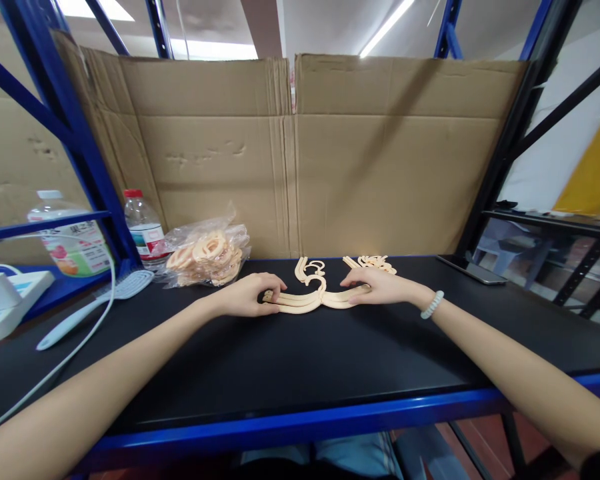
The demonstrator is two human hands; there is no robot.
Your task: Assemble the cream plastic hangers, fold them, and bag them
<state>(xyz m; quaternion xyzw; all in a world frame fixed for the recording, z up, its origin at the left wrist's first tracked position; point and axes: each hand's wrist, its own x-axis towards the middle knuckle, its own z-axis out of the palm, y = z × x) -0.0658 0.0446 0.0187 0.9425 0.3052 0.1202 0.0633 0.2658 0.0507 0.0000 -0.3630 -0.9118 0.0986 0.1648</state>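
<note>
A pale, wood-coloured scroll-shaped ornament [300, 305] lies on the black tabletop, with two ribbed arms spreading from a narrow middle and a curl rising above it. My left hand [253, 295] has its thumb and fingers round the left arm's end. At the opposite end, my right hand [380, 287] pinches the right arm. The fingers partly cover both ends, so how firmly they press cannot be made out. Just behind stands a smaller curled piece [301, 269] of the same colour, close to or touching the ornament's curl. More curled pieces [377, 261] lie behind my right hand.
At the left, a clear plastic bag [207, 253] holds several pale ring-shaped pieces. Near it are a red-capped bottle [145, 230], a larger bottle [75, 240], a light-blue fly swatter [75, 321] and a white cable [87, 333]. A phone-like slab [473, 269] lies far right; cardboard [380, 167] walls the back.
</note>
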